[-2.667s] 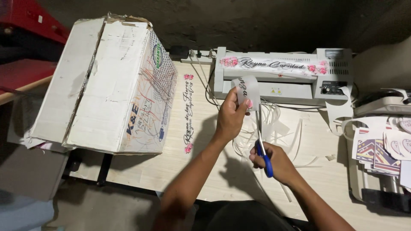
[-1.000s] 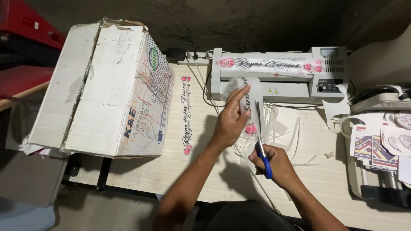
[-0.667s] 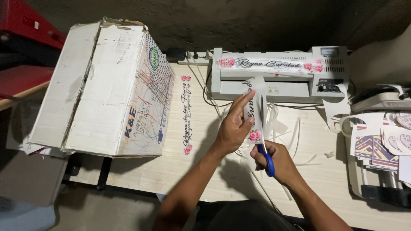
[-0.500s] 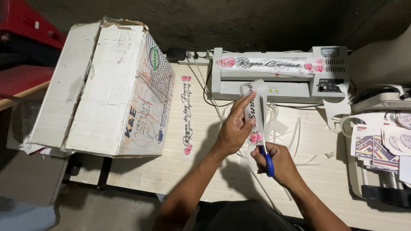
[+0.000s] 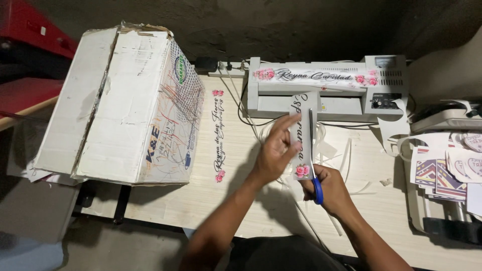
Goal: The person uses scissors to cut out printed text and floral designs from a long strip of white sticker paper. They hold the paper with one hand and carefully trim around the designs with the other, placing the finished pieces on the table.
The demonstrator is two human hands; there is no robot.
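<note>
Counter point(image 5: 236, 200) of pale wood carries everything we work among, and the largest thing on it is the white cardboard box point(image 5: 120, 105), tipped onto its side at the far left, well apart from our hands. Beyond our hands sits the grey laminator point(image 5: 326, 90), a finished flowered strip lying along its top. A stack of printed sheets point(image 5: 447, 170) rests at the right edge, and another laminated banner strip point(image 5: 217, 135) lies flat between box and laminator. Thin clear offcuts point(image 5: 346, 155) lie scattered just beside our hands. Our left hand point(image 5: 276, 150) pinches the laminated strip point(image 5: 303, 135) upright, fingers spread along it, we judge to keep it taut for the blades. Our right hand point(image 5: 331, 188) is clenched through the blue handles of the scissors point(image 5: 314, 155), blades running up the strip's right edge.
</note>
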